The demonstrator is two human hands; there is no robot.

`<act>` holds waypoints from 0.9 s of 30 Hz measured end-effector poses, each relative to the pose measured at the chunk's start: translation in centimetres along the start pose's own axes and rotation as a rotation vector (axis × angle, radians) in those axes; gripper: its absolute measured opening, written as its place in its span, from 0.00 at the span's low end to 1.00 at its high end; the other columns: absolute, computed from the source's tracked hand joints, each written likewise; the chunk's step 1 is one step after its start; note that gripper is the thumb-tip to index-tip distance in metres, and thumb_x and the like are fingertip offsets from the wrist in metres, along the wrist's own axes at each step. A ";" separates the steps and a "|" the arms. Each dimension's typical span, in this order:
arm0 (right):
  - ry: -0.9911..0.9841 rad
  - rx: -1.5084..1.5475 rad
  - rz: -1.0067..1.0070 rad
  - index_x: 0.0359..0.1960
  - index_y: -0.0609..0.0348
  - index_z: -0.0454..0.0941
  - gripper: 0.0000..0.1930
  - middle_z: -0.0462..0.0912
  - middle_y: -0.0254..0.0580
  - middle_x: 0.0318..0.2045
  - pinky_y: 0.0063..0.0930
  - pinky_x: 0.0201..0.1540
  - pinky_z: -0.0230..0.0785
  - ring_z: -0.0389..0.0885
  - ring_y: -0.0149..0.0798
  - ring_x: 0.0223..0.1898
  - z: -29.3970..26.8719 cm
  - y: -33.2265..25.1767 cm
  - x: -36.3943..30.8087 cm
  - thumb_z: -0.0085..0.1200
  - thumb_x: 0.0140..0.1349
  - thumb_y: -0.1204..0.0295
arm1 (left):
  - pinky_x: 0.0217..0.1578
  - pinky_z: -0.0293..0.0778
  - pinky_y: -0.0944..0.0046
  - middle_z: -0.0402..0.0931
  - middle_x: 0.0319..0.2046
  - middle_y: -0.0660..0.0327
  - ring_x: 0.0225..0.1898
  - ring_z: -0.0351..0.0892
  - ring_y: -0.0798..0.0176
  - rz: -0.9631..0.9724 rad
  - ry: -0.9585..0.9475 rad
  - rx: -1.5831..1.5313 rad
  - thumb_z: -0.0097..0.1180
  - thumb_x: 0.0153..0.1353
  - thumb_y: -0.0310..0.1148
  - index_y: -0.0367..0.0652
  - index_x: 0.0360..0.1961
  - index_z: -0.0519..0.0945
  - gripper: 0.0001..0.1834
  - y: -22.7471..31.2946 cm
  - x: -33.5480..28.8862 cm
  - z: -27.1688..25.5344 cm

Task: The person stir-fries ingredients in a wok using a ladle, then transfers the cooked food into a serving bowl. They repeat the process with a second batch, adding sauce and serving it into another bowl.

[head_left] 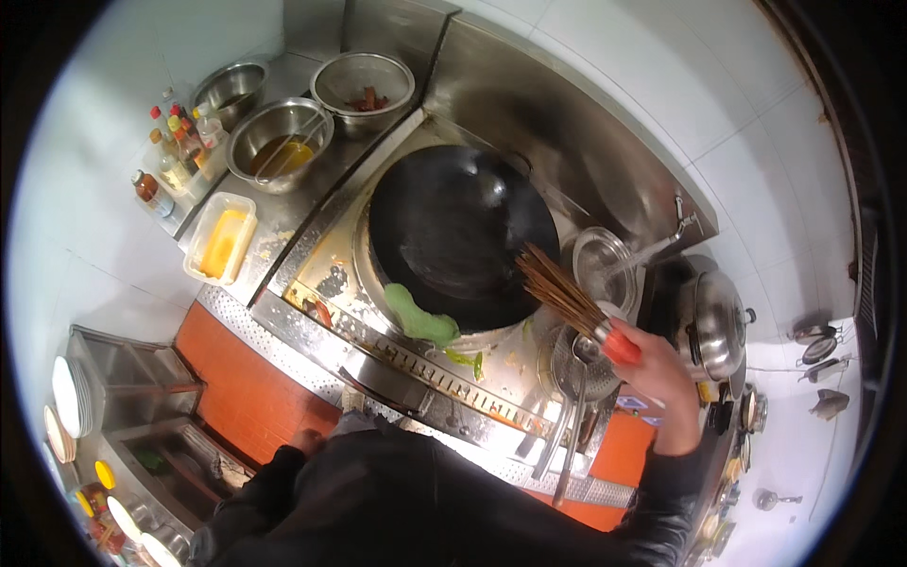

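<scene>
My right hand (652, 364) is closed round the red-banded end of a bamboo wok brush (559, 288). The brush's bristles point left and reach over the right rim of a large black wok (453, 236), whose inside looks dark and wet. Draped over the wok's near rim is a green cloth (420, 317). Low on the left, my left hand (308, 440) hangs close to my body, below the stove's front edge; its fingers are too hidden to read. Just below the brush lie a skimmer (595, 376) and a ladle (585, 350), their handles pointing towards me.
Left of the stove stand a steel bowl (267, 132) with yellow liquid and a whisk, a strainer bowl (342, 77) with reddish pieces, a plastic tub (248, 230) and several bottles (178, 151). A tap (682, 225), a wire strainer (605, 248) and a lidded pot (720, 326) are to the right.
</scene>
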State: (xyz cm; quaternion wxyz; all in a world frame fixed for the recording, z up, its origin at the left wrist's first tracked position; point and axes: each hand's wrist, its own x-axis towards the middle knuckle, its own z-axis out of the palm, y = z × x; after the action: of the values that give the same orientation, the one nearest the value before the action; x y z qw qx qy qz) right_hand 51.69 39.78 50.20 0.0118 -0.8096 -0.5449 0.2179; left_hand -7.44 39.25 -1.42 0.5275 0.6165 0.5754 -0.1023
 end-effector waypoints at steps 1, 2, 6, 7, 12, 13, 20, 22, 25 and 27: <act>0.027 -0.001 -0.073 0.65 0.49 0.70 0.37 0.83 0.56 0.47 0.34 0.51 0.73 0.82 0.54 0.46 0.7 -0.4 2.6 0.64 0.48 0.68 | 0.47 0.77 0.55 0.83 0.46 0.49 0.47 0.82 0.50 -0.025 0.004 0.015 0.57 0.59 0.52 0.42 0.44 0.85 0.24 -1.2 0.0 0.4; -0.010 -0.078 -0.013 0.64 0.50 0.71 0.36 0.83 0.55 0.47 0.35 0.51 0.74 0.82 0.54 0.47 1.9 -0.9 5.4 0.64 0.48 0.67 | 0.45 0.77 0.54 0.83 0.44 0.50 0.46 0.82 0.50 0.114 -0.031 0.157 0.57 0.59 0.49 0.42 0.41 0.85 0.21 -2.5 0.3 0.4; -0.148 -0.465 -0.035 0.68 0.46 0.65 0.39 0.83 0.54 0.48 0.45 0.53 0.74 0.81 0.55 0.50 9.7 -4.2 16.7 0.60 0.48 0.64 | 0.34 0.75 0.47 0.77 0.28 0.55 0.38 0.80 0.48 0.204 0.005 0.128 0.57 0.50 0.42 0.45 0.26 0.78 0.11 -7.2 -0.7 1.1; -0.220 -0.556 0.004 0.69 0.45 0.63 0.41 0.83 0.54 0.49 0.47 0.53 0.74 0.81 0.56 0.51 12.0 -5.2 18.8 0.60 0.47 0.64 | 0.34 0.76 0.50 0.79 0.28 0.55 0.37 0.81 0.49 0.235 0.139 0.286 0.56 0.53 0.42 0.44 0.26 0.80 0.12 -7.7 -1.4 1.8; -0.048 0.100 0.010 0.73 0.49 0.55 0.46 0.82 0.59 0.50 0.47 0.52 0.74 0.82 0.56 0.49 18.7 -10.4 25.4 0.60 0.48 0.63 | 0.40 0.78 0.52 0.83 0.34 0.52 0.40 0.83 0.49 0.169 0.061 0.279 0.55 0.55 0.44 0.44 0.31 0.84 0.15 -9.7 -6.7 3.3; -0.146 0.210 -0.029 0.73 0.48 0.55 0.46 0.81 0.60 0.50 0.46 0.53 0.74 0.82 0.56 0.49 19.1 -11.1 25.3 0.60 0.48 0.63 | 0.42 0.78 0.51 0.83 0.36 0.50 0.42 0.82 0.49 0.161 -0.026 0.394 0.55 0.54 0.44 0.45 0.32 0.85 0.15 -9.8 -7.6 3.5; -0.335 -0.532 -0.239 0.70 0.47 0.62 0.38 0.82 0.56 0.49 0.46 0.42 0.78 0.86 0.50 0.41 13.8 -5.8 15.9 0.56 0.52 0.67 | 0.42 0.77 0.53 0.84 0.36 0.49 0.40 0.84 0.49 -0.372 0.122 -0.374 0.55 0.59 0.45 0.41 0.35 0.85 0.18 -6.5 -7.9 3.7; -0.152 -0.633 -0.069 0.69 0.44 0.63 0.37 0.83 0.54 0.47 0.46 0.44 0.77 0.85 0.53 0.42 13.3 -4.5 17.5 0.56 0.53 0.66 | 0.42 0.77 0.53 0.84 0.34 0.49 0.39 0.85 0.50 -0.332 0.181 -0.598 0.55 0.60 0.45 0.39 0.35 0.85 0.19 -4.9 -7.1 3.9; 0.101 -0.544 0.068 0.71 0.48 0.58 0.43 0.85 0.50 0.41 0.45 0.46 0.77 0.85 0.53 0.42 14.5 -6.0 24.2 0.58 0.49 0.70 | 0.37 0.77 0.54 0.84 0.31 0.51 0.33 0.84 0.54 -0.192 0.172 -0.360 0.56 0.60 0.43 0.36 0.36 0.85 0.19 -3.8 -6.2 3.1; 0.006 -0.391 0.079 0.72 0.49 0.57 0.43 0.84 0.54 0.43 0.47 0.48 0.76 0.84 0.55 0.44 15.6 -8.3 27.0 0.58 0.49 0.68 | 0.35 0.77 0.56 0.84 0.30 0.53 0.33 0.84 0.57 -0.123 0.112 -0.297 0.56 0.61 0.43 0.38 0.37 0.85 0.17 -4.2 -5.9 2.0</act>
State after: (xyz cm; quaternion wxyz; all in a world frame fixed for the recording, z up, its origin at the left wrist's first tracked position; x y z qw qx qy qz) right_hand 47.09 63.67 29.05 -0.1527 -0.8178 -0.5447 0.1058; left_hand -11.80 33.27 -0.20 0.5728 0.5000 0.6494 -0.0135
